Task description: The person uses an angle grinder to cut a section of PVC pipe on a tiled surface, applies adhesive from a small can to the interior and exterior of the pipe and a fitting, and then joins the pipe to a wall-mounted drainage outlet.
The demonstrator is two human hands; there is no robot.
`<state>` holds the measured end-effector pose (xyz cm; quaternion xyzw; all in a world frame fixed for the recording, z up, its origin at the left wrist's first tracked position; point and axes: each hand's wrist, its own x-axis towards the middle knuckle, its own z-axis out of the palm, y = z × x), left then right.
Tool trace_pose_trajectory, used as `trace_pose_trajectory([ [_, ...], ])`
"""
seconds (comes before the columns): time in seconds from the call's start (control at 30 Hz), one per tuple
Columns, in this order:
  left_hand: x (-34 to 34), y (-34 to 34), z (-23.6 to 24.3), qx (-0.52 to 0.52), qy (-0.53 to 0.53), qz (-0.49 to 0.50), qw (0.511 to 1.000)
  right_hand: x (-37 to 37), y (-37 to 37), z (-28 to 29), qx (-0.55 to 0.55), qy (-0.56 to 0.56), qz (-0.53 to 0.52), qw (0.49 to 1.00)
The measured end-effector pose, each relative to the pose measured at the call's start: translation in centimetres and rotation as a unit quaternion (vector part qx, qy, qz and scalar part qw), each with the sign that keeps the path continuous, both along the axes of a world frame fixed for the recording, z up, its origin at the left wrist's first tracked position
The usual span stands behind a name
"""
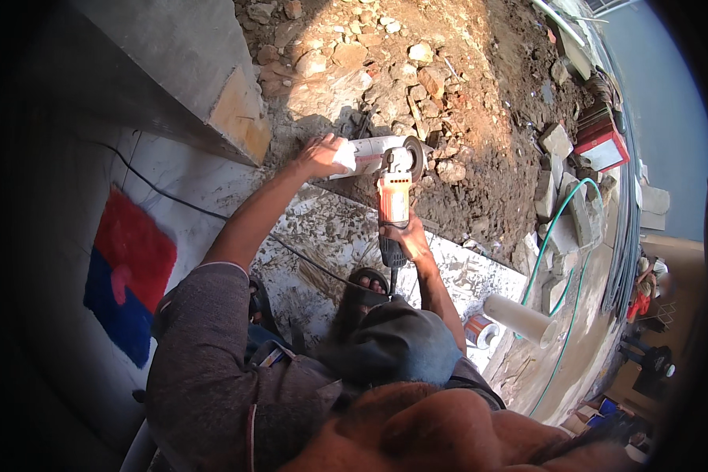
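Observation:
My right hand [407,238] is wrapped round the body of an orange and black angle grinder [395,203], just ahead of my feet. The grinder's dark disc [415,158] stands at the right end of a white plastic pipe [379,149]; whether it touches the pipe I cannot tell. My left hand [321,157] grips the pipe's other end, where a bright white patch shows by the fingers. The pipe lies over the edge between pale, mud-smeared tiles [322,212] and rubble. From the grinder's rear, a black cord [182,201] appears to run back between my legs and off left.
Stones and loose soil [440,86] spread ahead. A concrete block or wall [181,55] juts in at upper left, above a red and blue mat [138,252]. To the right are a short pale pipe [519,318], a can [481,331], a green hose [540,256] and broken blocks [562,236].

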<state>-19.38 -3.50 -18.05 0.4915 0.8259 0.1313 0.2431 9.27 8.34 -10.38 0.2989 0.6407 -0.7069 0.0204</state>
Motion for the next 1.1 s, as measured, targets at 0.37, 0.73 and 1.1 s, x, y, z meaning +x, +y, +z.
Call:
trace_pose_trajectory([
  [0.37,2.5,0.6,0.2,-0.074,-0.006,-0.023,0.997,-3.3,-0.9,1.5,0.059,-0.034,0.047,0.997],
  [0.73,3.2,0.6,-1.1,-0.081,-0.012,0.021,0.996,-5.6,-1.2,-1.6,0.092,-0.001,0.081,0.992],
  [1.1,2.6,0.2,-2.1,-0.055,-0.014,-0.012,0.998,-5.3,-1.3,-2.1,0.098,-0.049,0.08,0.991],
])
